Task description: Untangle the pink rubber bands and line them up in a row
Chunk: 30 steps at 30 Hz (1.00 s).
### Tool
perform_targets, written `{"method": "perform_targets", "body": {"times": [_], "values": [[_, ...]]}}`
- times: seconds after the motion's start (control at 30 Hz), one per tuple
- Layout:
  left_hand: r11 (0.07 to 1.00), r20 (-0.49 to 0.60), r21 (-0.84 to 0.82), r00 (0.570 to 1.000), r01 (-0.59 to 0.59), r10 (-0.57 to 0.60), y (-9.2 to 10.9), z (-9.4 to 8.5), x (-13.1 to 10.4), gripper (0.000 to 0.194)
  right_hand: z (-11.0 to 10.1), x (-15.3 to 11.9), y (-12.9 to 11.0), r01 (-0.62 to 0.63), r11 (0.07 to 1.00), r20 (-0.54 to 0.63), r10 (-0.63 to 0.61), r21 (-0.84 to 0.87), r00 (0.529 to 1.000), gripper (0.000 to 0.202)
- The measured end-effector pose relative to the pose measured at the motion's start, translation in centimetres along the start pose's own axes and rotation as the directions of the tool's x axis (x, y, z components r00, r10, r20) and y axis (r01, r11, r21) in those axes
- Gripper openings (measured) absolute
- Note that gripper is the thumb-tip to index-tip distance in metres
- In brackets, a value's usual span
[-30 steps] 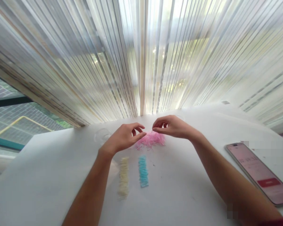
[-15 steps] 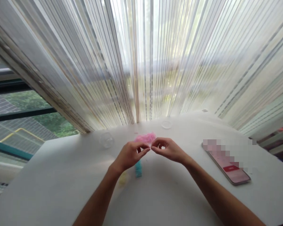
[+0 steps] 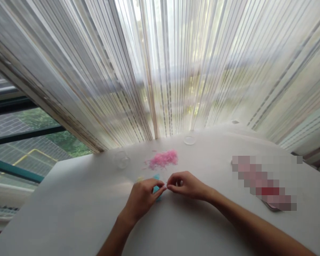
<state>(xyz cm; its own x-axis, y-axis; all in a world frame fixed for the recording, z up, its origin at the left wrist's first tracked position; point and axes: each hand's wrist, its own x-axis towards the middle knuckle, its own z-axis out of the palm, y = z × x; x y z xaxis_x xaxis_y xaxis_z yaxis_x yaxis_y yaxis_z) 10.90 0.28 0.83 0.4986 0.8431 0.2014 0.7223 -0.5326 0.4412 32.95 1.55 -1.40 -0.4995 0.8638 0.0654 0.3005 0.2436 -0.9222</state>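
Observation:
My left hand [image 3: 144, 195] and my right hand [image 3: 188, 185] meet fingertip to fingertip over the white table [image 3: 192, 227]. Each is closed in a pinch, thumb against fingers. Whatever they hold between them is too small to name. Beyond them lies a loose heap of pink shreds [image 3: 164, 159]. Partly covered by my left hand is a bright blue piece [image 3: 156, 176] on the tabletop. A bit of something yellow [image 3: 140, 179] shows just behind that hand.
A clear round container [image 3: 122, 160] stands at the back left, and a clear ring-shaped lid [image 3: 189, 140] lies at the back. To the right rests a phone [image 3: 273, 206], largely blurred out. Striped sheer curtains [image 3: 170, 71] hang along the table's far edge.
Both hands have come nearer to me, away from the pink heap, which now shows fully. My left hand now covers more of the blue piece. Both pinches stay closed.

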Motion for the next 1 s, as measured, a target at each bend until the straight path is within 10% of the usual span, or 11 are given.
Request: {"method": "perform_targets", "body": {"times": [0.47, 1.0], "values": [[0.981, 0.026, 0.109, 0.986, 0.162, -0.166, -6.9, -3.9, 0.1, 0.026, -0.2, 2.4, 3.1, 0.089, 0.914, -0.206, -0.183, -0.397, 0.961, 0.013], [0.985, 0.094, 0.154, 0.991, 0.076, -0.091, -7.5, -1.3, 4.6, 0.018, -0.2, 2.0, 2.9, 0.073, 0.907, -0.212, -0.174, -0.415, 0.962, 0.014]]}}
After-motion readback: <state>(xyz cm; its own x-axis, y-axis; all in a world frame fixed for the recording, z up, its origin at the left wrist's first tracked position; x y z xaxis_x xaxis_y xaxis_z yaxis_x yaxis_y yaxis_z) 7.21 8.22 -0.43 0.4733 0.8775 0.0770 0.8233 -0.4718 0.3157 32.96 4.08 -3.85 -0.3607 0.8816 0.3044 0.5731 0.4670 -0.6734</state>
